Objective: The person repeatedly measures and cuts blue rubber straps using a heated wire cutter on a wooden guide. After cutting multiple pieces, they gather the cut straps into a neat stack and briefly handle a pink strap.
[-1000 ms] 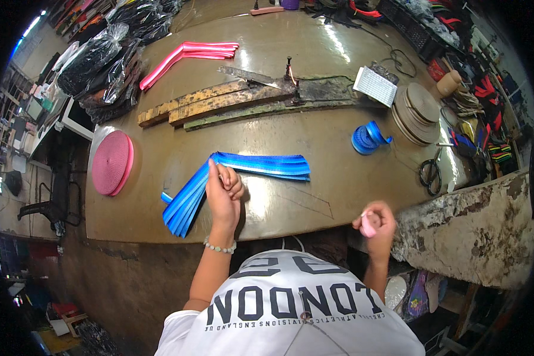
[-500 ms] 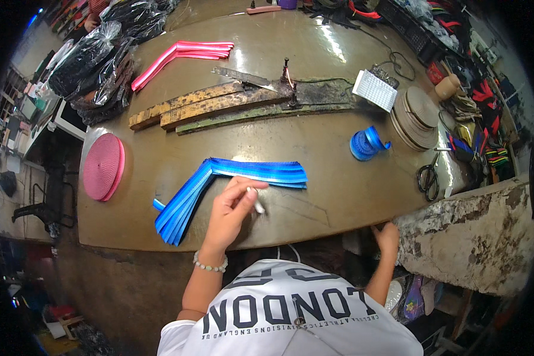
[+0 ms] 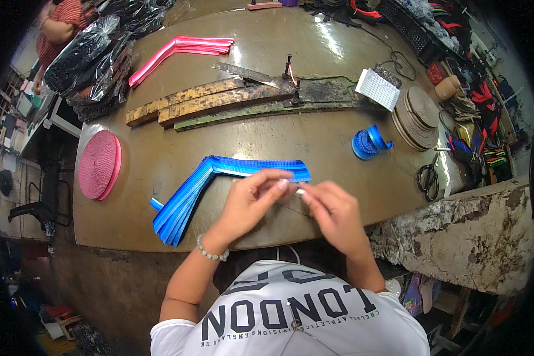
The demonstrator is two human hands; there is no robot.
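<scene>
My left hand and my right hand meet over the front of the table, fingertips pinched close together. A small white piece shows between them, too small to name. Just behind the hands lies a bundle of blue webbing straps, bent at an angle, its right end close to my left fingers. One blue strap end pokes out at its left side. Farther right, a loosely coiled roll of blue webbing rests on the tabletop.
Long wooden bars with a metal clamp stretch across the table. Pink straps lie behind, a pink webbing roll at left. Beige rolls, a white keypad-like block and scissors are at right. Another person stands far left.
My right hand has come up from the table's edge to meet my left, which has shifted right with the white piece. A person has come farther into view at far left.
</scene>
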